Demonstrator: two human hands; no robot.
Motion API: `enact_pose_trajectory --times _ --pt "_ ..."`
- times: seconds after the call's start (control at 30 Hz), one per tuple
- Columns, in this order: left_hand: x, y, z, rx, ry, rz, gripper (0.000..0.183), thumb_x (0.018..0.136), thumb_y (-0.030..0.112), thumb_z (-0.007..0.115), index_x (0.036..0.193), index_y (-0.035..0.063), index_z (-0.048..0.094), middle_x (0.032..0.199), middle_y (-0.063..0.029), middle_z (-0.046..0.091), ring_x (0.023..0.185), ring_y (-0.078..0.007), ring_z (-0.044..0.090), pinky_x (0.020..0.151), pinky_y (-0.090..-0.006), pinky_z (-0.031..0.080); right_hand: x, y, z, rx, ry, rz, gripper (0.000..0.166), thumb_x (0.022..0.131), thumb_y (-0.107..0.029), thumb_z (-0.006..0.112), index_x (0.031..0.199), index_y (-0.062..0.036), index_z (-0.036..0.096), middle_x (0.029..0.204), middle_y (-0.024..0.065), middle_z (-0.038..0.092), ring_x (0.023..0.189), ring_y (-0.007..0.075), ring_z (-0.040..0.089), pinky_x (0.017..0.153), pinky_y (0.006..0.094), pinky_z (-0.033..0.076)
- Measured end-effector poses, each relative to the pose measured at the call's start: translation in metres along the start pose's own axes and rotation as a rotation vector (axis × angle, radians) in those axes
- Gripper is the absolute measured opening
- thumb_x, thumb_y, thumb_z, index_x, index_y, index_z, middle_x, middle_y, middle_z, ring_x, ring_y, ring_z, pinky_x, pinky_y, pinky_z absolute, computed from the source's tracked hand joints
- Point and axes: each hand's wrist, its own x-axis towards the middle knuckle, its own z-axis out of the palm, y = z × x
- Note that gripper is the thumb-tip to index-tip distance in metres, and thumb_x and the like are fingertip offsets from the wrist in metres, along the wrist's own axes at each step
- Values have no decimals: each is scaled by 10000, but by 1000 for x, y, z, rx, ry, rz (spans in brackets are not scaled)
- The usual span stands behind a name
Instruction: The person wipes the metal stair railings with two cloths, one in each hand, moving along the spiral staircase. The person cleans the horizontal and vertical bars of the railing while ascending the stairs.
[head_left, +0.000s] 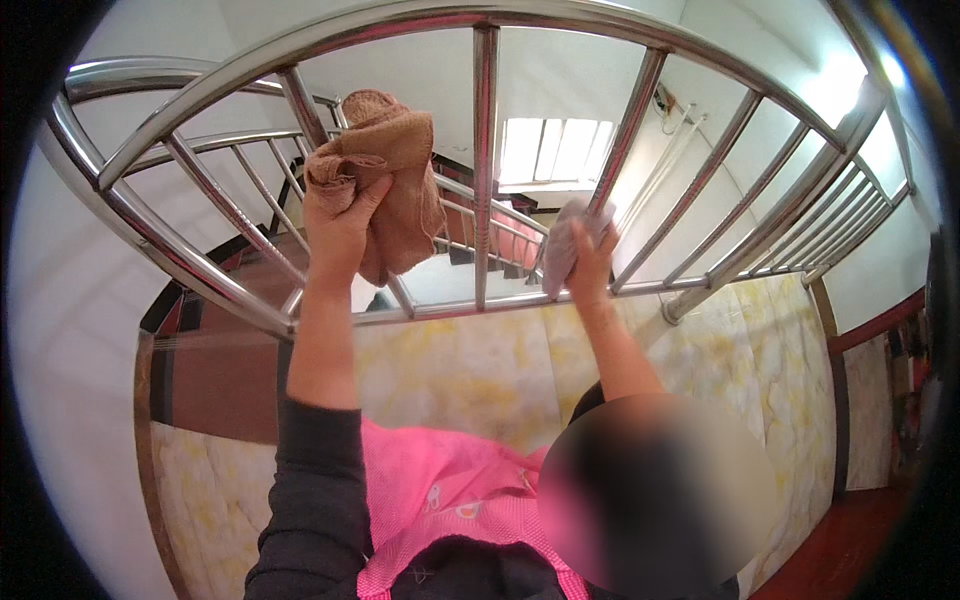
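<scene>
My left hand (341, 229) grips a folded brown cloth (401, 172), which lies against an upright bar (300, 101) of the stainless steel stair railing (570, 15). My right hand (592, 259) is closed on a thin greyish-purple cloth (559, 255). That cloth wraps around the lower part of another upright bar (630, 120), right of the middle bar (486, 165). Parts of both cloths are hidden by my fingers, and the bar behind the brown cloth is partly covered.
Below the railing, stairs (480, 274) run down past a lower railing and a bright window (555, 154). Brown steps (225, 375) lie at the left. Marbled yellow-white floor tiles (465, 360) are under me. A white wall (67, 360) stands at the far left.
</scene>
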Motion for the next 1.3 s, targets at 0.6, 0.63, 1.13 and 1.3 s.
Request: enact_pose_trajectory --times 0.6,0.63,1.13,1.3 --pt "1 10 13 233 204 -195 527 755 2 747 1198 46 466 1169 -65 551 1088 -174 535 943 -301 450 85 -103 -60 790 29 -128 705 585 -80 804 1238 -164 550 1330 241 337 1223 441 346 1014 485 303" --pt "1 11 13 269 210 -216 523 756 7 747 1197 44 467 1172 -69 551 1091 -177 535 944 -303 453 116 -120 -48 930 134 -139 813 616 -85 787 1339 -151 421 1323 260 364 1231 452 333 1001 492 326" --pt "2 25 35 178 239 -178 530 722 63 789 1149 10 480 1108 -104 580 1024 -206 571 864 -331 499 11 -120 63 2373 -787 1110 385 984 -305 330 805 -21 518 767 77 543 665 169 526 570 301 438" --pt "14 -2 21 256 223 -50 528 710 77 798 1144 14 503 1109 -101 586 1029 -196 563 883 -325 477 -41 -80 88 1986 -704 1456 224 953 -255 423 993 -94 575 867 62 620 787 192 603 728 325 503"
